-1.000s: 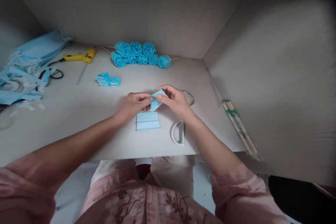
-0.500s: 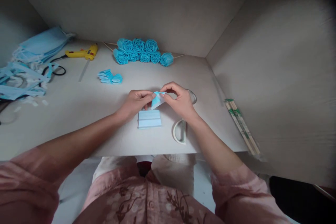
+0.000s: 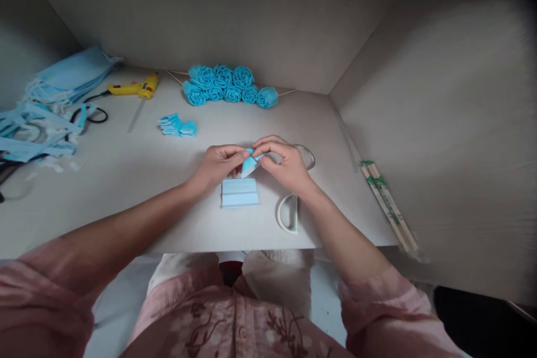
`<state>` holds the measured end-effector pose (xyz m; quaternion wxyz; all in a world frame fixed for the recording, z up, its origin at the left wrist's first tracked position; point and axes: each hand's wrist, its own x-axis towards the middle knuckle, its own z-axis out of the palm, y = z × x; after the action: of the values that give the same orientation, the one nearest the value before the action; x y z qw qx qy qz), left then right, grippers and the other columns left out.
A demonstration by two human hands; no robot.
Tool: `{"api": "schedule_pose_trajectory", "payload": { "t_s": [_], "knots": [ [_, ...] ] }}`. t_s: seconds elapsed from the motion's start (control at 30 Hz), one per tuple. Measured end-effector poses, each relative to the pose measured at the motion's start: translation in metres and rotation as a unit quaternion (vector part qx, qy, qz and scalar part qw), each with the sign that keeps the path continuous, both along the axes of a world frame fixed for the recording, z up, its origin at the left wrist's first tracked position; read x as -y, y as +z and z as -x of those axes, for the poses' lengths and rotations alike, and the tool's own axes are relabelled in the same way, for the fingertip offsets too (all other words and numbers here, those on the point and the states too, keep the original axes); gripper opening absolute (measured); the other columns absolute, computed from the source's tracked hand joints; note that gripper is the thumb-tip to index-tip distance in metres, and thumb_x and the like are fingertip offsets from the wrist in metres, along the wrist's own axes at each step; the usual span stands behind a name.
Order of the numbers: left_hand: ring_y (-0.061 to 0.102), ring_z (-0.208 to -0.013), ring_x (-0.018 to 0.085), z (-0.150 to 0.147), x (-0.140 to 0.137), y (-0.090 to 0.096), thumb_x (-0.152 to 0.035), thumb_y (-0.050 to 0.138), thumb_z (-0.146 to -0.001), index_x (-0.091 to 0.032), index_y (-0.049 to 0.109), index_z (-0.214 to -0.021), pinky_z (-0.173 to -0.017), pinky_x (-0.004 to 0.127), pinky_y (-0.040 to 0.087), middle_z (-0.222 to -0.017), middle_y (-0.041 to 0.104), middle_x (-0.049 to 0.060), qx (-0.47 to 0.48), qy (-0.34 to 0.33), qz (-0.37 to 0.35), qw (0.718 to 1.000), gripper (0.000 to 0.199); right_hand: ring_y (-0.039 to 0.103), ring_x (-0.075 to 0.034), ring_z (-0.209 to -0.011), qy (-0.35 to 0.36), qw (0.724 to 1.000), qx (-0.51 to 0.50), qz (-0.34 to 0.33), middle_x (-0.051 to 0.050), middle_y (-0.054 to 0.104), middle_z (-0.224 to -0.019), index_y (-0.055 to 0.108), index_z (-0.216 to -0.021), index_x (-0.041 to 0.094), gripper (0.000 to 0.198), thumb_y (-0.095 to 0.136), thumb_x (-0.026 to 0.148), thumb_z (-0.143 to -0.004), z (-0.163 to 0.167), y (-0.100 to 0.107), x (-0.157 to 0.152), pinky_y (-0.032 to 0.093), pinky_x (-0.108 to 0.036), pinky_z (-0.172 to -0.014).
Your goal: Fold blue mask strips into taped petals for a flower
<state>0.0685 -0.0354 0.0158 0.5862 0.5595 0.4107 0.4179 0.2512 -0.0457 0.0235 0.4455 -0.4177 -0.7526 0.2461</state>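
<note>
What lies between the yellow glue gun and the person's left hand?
In the head view, a small cluster of pleated blue pieces lies between the yellow glue gun and the left hand.

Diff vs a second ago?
The right hand has curled its fingers further over the top of the small blue-and-white fabric piece, which looks more folded there than before. Nothing picked up or let go: the left hand still pinches the piece's other side. Unchanged on the table: the light-blue pleated fabric rectangle, blue fabric roses, yellow plastic glue gun.
</note>
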Motion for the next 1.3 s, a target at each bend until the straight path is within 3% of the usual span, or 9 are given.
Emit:
{"api": "schedule_pose_trajectory", "payload": {
  "t_s": [0.5,0.6,0.73,0.83,0.93,1.3],
  "knots": [
    [0.047,-0.049,0.008,0.0,0.0,-0.001,-0.045,0.074,-0.07,-0.015,0.071,-0.074,-0.048,0.021,0.039,-0.053,0.056,-0.002,0.007,0.007,-0.001,1.0,0.031,0.064,-0.018,-0.1,0.02,1.0,0.007,0.008,-0.003,0.07,-0.1,0.069,-0.08,0.022,0.022,0.054,0.007,-0.075,-0.001,-0.003,-0.002,0.046,-0.036,-0.097],
    [0.045,-0.048,0.007,0.0,-0.001,-0.002,-0.045,0.074,-0.07,-0.015,0.07,-0.072,-0.047,0.021,0.038,-0.055,0.056,-0.003,0.017,0.02,0.0,1.0,0.03,0.064,-0.018,-0.102,0.051,0.996,-0.016,0.07,-0.003,0.07,-0.104,0.069,-0.089,0.022,0.021,0.054,0.012,-0.078,-0.002,0.002,0.0,0.046,-0.035,-0.097],
    [0.047,-0.05,0.008,0.001,-0.003,-0.003,-0.043,0.072,-0.073,-0.015,0.072,-0.074,-0.048,0.02,0.04,-0.057,0.057,-0.002,0.021,0.034,-0.02,0.999,0.028,0.064,-0.018,-0.101,0.062,0.979,-0.081,0.179,-0.003,0.07,-0.107,0.065,-0.109,0.022,0.027,0.054,0.037,-0.089,-0.004,0.007,0.001,0.047,-0.033,-0.092],
    [0.048,-0.052,0.008,0.001,-0.003,-0.004,-0.042,0.072,-0.073,-0.015,0.073,-0.076,-0.049,0.021,0.042,-0.06,0.058,-0.002,0.023,0.032,-0.024,0.999,0.027,0.062,-0.017,-0.088,0.039,0.974,-0.062,0.215,-0.003,0.069,-0.09,0.069,-0.092,0.02,0.036,0.051,0.051,-0.091,-0.004,0.007,0.001,0.046,-0.03,-0.084],
    [0.049,-0.053,0.008,0.001,-0.003,-0.005,-0.042,0.073,-0.072,-0.016,0.074,-0.077,-0.049,0.021,0.041,-0.06,0.059,-0.001,0.023,0.025,-0.031,0.999,0.027,0.056,-0.014,-0.073,0.044,0.972,-0.031,0.23,0.0,0.062,-0.073,0.065,-0.076,0.018,0.04,0.055,0.055,-0.089,-0.004,0.005,0.0,0.042,-0.027,-0.072],
    [0.048,-0.053,0.008,0.001,-0.001,-0.004,-0.045,0.072,-0.073,-0.014,0.075,-0.081,-0.05,0.021,0.041,-0.062,0.06,0.0,0.008,0.017,-0.026,0.999,0.031,0.044,-0.01,-0.061,0.033,0.976,-0.014,0.213,0.003,0.053,-0.064,0.064,-0.069,0.018,0.037,0.061,0.052,-0.084,-0.005,-0.002,-0.002,0.031,-0.024,-0.059]
  ]
}}
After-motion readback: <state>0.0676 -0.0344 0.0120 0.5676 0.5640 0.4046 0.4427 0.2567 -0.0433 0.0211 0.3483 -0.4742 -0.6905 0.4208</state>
